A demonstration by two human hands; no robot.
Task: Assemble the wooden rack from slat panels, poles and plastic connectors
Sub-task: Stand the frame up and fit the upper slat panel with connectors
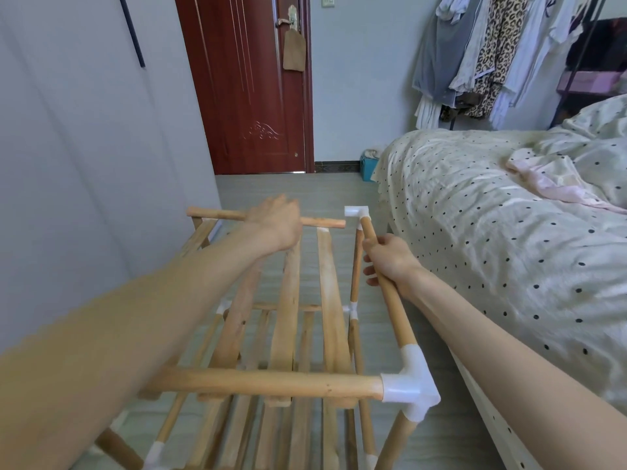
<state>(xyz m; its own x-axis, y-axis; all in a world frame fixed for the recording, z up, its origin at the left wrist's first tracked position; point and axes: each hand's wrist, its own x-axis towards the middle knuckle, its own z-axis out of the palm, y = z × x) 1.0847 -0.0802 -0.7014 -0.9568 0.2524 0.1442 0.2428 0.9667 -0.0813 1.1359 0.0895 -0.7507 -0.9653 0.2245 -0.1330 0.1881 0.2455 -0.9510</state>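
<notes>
1. Partly built wooden rack (288, 334) on the floor between a grey wall (84, 164) and a bed (492, 232); lower legs and bottom tier cut off by the lower edge.
2. Left hand (274, 222) curled over the far top pole (264, 218), gripping it from above; fingertips hidden beyond the pole, so spread or pressed together cannot be told.
3. That pole's right end free, just short of the white far corner connector (357, 212), a small gap between them; its left end over the far left post, joint hard to make out.
4. Right hand (390, 259) wrapped round the right side pole (386, 286), fingers close together, tips showing on the inner side; thumb not seen.
5. Side pole seated in the far corner connector above and the white near corner connector (410, 385) below.
6. Near front pole (264, 381) plugged into that near connector; its left end hidden behind the left forearm.
7. Top slat panel (291, 300) tilted, far ends under the held pole, partly covered by the left arm.
8. Beyond, a red-brown door (244, 89) and hanging clothes (492, 52), cut off at the top.
</notes>
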